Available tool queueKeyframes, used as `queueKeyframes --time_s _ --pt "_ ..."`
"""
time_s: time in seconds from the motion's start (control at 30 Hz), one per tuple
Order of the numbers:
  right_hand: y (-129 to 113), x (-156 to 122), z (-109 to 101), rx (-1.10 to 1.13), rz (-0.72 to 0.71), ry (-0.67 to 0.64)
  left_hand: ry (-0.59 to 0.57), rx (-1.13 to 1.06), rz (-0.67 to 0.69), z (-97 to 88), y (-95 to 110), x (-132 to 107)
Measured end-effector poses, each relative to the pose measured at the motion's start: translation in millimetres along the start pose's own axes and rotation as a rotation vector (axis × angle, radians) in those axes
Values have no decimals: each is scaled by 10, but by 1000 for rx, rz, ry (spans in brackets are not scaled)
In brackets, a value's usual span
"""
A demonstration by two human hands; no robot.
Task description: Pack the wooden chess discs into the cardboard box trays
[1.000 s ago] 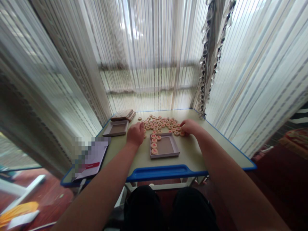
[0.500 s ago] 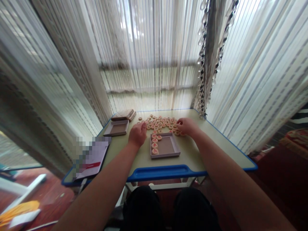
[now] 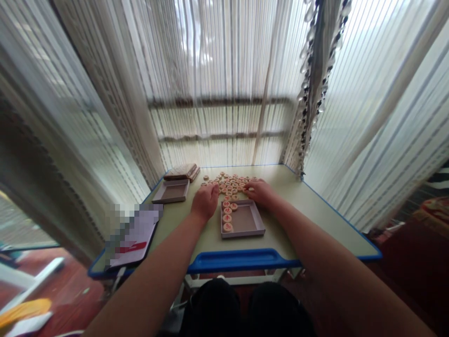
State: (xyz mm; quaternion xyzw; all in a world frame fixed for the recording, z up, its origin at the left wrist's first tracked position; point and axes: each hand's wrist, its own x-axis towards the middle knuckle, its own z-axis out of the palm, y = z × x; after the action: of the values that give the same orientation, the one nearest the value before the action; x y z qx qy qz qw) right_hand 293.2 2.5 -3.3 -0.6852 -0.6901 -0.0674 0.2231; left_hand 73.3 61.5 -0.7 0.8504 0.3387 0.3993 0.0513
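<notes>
A loose pile of round wooden Chinese chess pieces [image 3: 229, 183] lies toward the back of the table. My left hand [image 3: 206, 202] is closed at the pile's left edge, fingers curled inward; whatever they hold is hidden. On the right side of the pile, my right hand [image 3: 261, 192] has its thumb and fingers bent around a Chinese chess piece [image 3: 250, 189]. Between my forearms sits a shallow open box [image 3: 247, 233]. Pieces with red characters, such as one Chinese chess piece [image 3: 228, 227], form a column along its left wall, with another beside the column near the top.
A second shallow box [image 3: 169, 200] stands at the left, in front of a stacked brown folded item [image 3: 180, 172]. A tablet-like flat object [image 3: 140, 234], partly pixelated, lies at the left edge. Blue trim [image 3: 238, 260] borders the table [image 3: 308, 210]; curtains hang behind it.
My right hand has moved left, further into the pile, and the pieces on that side sit closer together. My left hand stays by the left edge. The view has tilted slightly up.
</notes>
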Motion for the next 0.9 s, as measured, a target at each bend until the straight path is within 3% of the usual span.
queueKeyframes --time_s 0.4,0.67,0.9 --pt "-53 1 -37 36 80 25 22 -28 -17 -56 34 -2" --pt "-14 11 4 9 180 -37 29 -10 -18 -42 15 -4" --pt "18 17 4 17 131 -33 18 29 -11 -41 27 7"
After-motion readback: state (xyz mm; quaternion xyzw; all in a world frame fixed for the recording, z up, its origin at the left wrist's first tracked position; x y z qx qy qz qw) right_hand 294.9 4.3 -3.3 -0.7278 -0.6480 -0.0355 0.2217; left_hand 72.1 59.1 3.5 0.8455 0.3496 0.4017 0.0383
